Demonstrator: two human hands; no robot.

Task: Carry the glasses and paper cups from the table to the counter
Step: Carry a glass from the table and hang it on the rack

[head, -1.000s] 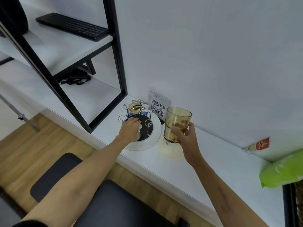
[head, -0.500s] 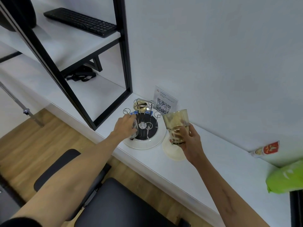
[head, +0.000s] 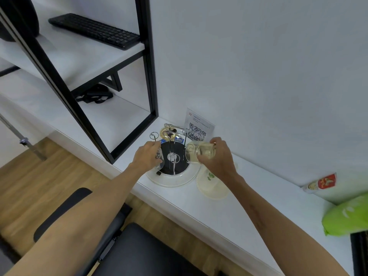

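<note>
Over on the far left a black keyboard lies on the upper white shelf of a black-framed unit, and a tangle of dark cable sits on the shelf below it. Down in front, a black chair stands on the wood floor.

On the white counter sits a round glass rack — a clear tray with a black disc and thin wire posts rising from it. An amber glass hangs upside down at its back. The left hand is at the rack's left side, fingers curled round a clear glass there; most of that glass is hidden by the hand, so whether it rests on the tray I cannot tell.

A card with a QR code leans against the wall just behind the rack. The right hand grips a second amber glass tipped on its side, mouth toward the posts, held above the rack's right edge. Below that wrist a pale paper cup stands on the counter, touching nothing — just beside the tray.

Far right, a red-labelled packet lies against the wall, near a green bag.
</note>
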